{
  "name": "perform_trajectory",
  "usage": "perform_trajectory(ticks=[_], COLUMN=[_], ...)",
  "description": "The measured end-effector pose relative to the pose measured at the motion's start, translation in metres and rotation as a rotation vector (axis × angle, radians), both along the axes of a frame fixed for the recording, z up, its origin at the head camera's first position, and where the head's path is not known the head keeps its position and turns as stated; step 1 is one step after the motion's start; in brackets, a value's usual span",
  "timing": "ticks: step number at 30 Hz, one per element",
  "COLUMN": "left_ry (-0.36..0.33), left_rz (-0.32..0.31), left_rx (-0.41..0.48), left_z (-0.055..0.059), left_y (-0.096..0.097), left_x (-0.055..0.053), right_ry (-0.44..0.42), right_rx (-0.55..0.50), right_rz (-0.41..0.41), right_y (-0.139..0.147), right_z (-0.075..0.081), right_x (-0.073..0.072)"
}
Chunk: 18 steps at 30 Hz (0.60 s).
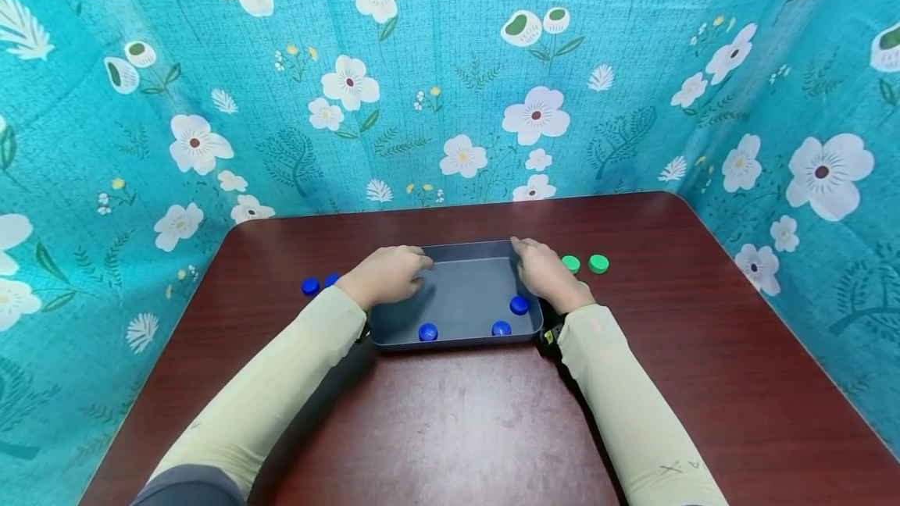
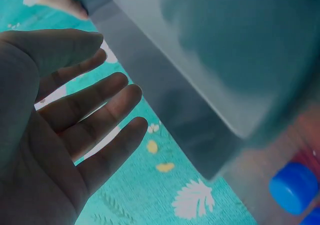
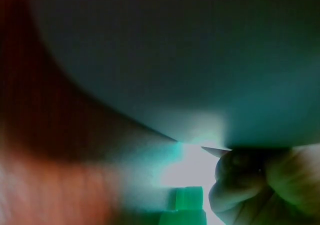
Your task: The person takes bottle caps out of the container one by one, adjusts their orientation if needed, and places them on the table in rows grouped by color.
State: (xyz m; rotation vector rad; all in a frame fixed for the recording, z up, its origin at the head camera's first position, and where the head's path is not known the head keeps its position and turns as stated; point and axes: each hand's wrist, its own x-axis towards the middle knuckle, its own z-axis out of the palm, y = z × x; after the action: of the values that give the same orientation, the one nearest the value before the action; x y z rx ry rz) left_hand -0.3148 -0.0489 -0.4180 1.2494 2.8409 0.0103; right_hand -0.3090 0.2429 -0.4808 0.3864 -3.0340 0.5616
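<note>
Where the reddish-brown table shows left of your hands, two blue caps sit close together, the second partly hidden by your left hand. That hand reaches over the left side of the grey tray; per the left wrist view, its four fingers are loosely spread and gently bent, gaps visible between them, thumb apart, palm bare. You hold nothing in it: fingertips stand just beside the tray wall, seemingly without contact. Tray position: mid-table, between your two hands, long side toward you; whether it lies flat or is slightly raised, cannot tell. Inside, three blue caps: one at the near wall left of centre, one at the near wall farther right, one near the right wall. Your right hand is at the right wall, index finger reaching the far right corner. Right wrist view, dim and blurred, shows its fingers curled in against the rim, so you pinch the tray there; exact thumb placement not resolved. Beyond that hand, green caps stand on the table, one partly covered by your hand.
</note>
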Motion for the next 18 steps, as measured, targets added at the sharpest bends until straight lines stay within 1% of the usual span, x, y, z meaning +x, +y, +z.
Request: perform_trajectory(ticks=[5,11,18], left_ry=[0.023,-0.004,0.006], left_rz=[-0.047,-0.091,-0.131], left_rx=[-0.024,-0.039,-0.053], left_z=[-0.005,-0.007,-0.008], left_y=[0.013,0.027,0.044], left_x=[0.006,0.014,0.018], right_ry=[0.001,-0.023,-0.029], right_rx=[0.0,0.001,-0.003], right_rz=[-0.003,-0.007,-0.02], right_y=[0.0,-0.002,-0.002], right_z=[-0.001,-0.001,0.001], right_x=[0.0,0.0,0.001])
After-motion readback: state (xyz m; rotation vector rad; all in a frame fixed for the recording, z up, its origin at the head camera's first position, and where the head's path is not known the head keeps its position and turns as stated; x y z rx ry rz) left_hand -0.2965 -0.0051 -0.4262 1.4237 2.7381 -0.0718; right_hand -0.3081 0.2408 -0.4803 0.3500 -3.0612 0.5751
